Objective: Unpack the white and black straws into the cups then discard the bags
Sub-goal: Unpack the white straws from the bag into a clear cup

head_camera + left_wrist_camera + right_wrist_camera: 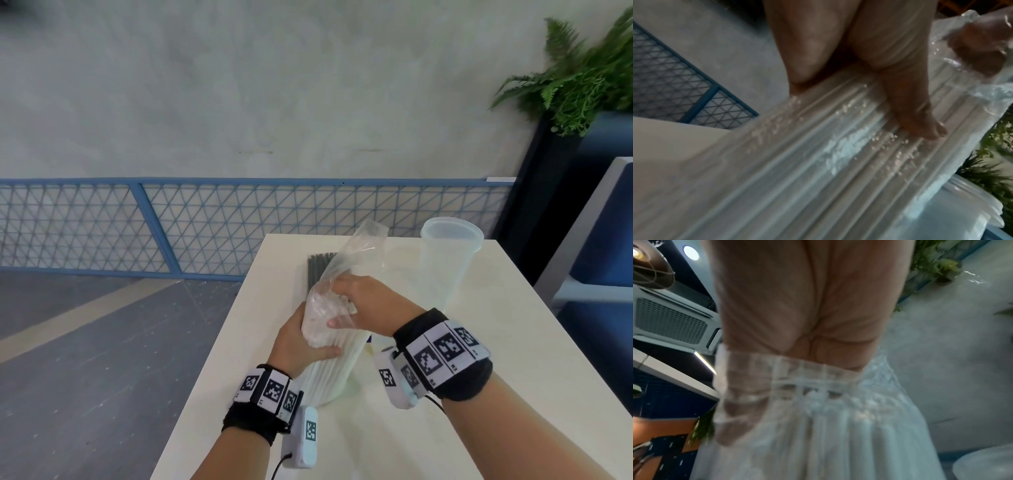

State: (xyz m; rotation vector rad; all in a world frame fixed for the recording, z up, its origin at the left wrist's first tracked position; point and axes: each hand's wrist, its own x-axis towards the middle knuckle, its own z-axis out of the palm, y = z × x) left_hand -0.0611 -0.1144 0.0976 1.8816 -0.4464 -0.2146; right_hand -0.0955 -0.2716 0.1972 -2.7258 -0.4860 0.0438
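Note:
A thick bundle of white straws point(329, 373) stands tilted on the white table point(445, 428), its upper end inside a clear plastic bag point(363, 246). My left hand point(308, 346) grips the bundle around its middle, fingers point(920, 123) lying across the straws point(818, 162). My right hand point(359, 301) curls over the top of the straws point(828, 434), with some fingers point(735, 394) showing through the plastic. Black straws point(318, 270) lie flat on the table behind the bundle. A tall translucent cup point(445, 267) stands upright to the right.
The table's left edge point(219, 342) drops to a grey floor in front of a blue mesh fence point(137, 226). A fern in a dark planter point(582, 85) and a blue seat point(603, 240) stand to the right. A stack of cup rims point(972, 203) shows low in the left wrist view.

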